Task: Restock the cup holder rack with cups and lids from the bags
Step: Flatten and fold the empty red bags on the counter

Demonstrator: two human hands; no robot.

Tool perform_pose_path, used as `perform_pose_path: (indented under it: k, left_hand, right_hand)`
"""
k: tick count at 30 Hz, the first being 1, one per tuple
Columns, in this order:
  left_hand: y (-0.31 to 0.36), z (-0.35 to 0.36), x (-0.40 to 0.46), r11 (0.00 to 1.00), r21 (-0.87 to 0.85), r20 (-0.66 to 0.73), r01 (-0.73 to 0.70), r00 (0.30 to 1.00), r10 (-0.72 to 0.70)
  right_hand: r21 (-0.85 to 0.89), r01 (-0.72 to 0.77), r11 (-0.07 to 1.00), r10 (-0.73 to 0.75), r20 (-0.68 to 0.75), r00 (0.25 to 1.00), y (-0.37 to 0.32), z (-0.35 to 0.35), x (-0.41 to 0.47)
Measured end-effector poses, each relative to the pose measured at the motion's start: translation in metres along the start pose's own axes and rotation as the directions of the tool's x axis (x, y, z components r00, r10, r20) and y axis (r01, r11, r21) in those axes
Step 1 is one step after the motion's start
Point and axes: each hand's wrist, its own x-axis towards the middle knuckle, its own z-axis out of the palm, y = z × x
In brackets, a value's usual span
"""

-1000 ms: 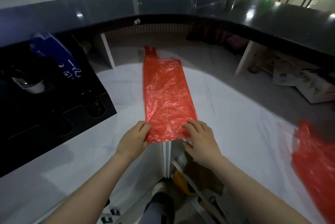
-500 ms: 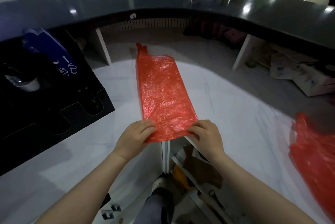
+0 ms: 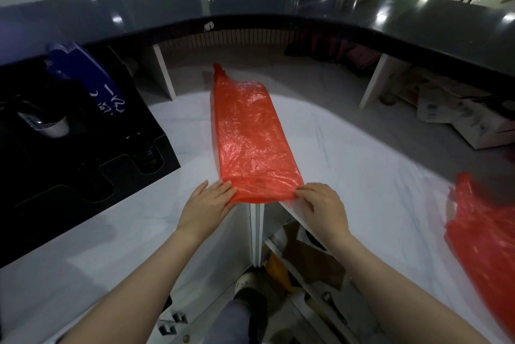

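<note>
The black cup holder rack point(image 3: 83, 154) stands at left on the white counter point(image 3: 362, 176); the left hand point(image 3: 207, 204), earlier spread flat, now pinches the near edge of the flattened red bag point(image 3: 250, 134); the right hand point(image 3: 320, 208) pinches its other corner; a second red bag point(image 3: 485, 237) lies far right.

The flattened red plastic bag point(image 3: 250, 137) now lies narrower, its two handle loops stacked into one strip. The left hand point(image 3: 207, 204) and right hand point(image 3: 323, 208) sit farther apart, pinching its near corners instead of pressing it.
</note>
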Motion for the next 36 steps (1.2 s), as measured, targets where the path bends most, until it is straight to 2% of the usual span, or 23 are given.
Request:
perform_pose_path:
  k: [2,6,9,12,15,18,22,25,28,32,36]
  left_hand:
    - [0.001,-0.001,0.002,1.0,0.009,0.043,0.027,0.999,-0.028]
    - [0.0,0.006,0.002,0.999,0.012,-0.094,-0.038,0.995,0.039]
    - [-0.002,0.009,0.001,0.992,-0.097,-0.153,-0.085,0.986,0.07]
    - [-0.004,0.011,0.001,0.983,-0.089,-0.116,-0.162,0.982,0.151]
    - [-0.009,0.015,0.002,0.981,-0.166,-0.009,-0.1,0.995,0.1]
    - [-0.011,0.017,0.002,0.97,-0.239,0.064,-0.05,0.996,0.067]
    - [-0.012,0.014,0.003,0.942,-0.336,0.069,-0.007,0.997,0.033]
    - [-0.012,0.012,0.005,0.86,-0.498,0.046,0.111,0.994,-0.101]
    - [-0.012,0.008,0.008,0.741,-0.623,0.083,0.249,0.964,-0.254]
    - [-0.008,0.003,0.01,0.641,-0.705,0.12,0.303,0.942,-0.314]
    - [-0.007,0.002,0.013,0.584,-0.742,0.138,0.329,0.928,-0.347]
  right_hand:
    - [-0.011,0.018,1.0,-0.018,0.02,1.0,0.001,0.001,0.001]
    - [0.02,-0.016,1.0,0.015,0.051,0.999,0.004,0.002,0.0]
    - [0.034,0.012,0.999,-0.014,0.069,0.998,0.005,0.002,0.001]
    - [0.077,0.022,0.997,-0.034,0.159,0.987,0.007,0.002,0.003]
    - [0.127,-0.005,0.992,-0.027,0.243,0.97,0.008,0.003,0.006]
    - [0.141,-0.074,0.987,0.036,0.259,0.965,0.011,0.005,0.008]
    - [0.179,-0.208,0.962,0.17,0.206,0.964,0.013,0.007,0.006]
    - [0.223,-0.302,0.927,0.267,0.174,0.948,0.013,0.007,0.006]
    - [0.286,-0.363,0.887,0.322,0.181,0.929,0.015,0.006,0.006]
    - [0.182,-0.271,0.945,0.236,0.192,0.953,0.017,0.01,0.008]
    - [0.242,-0.323,0.915,0.282,0.187,0.941,0.021,0.012,0.007]
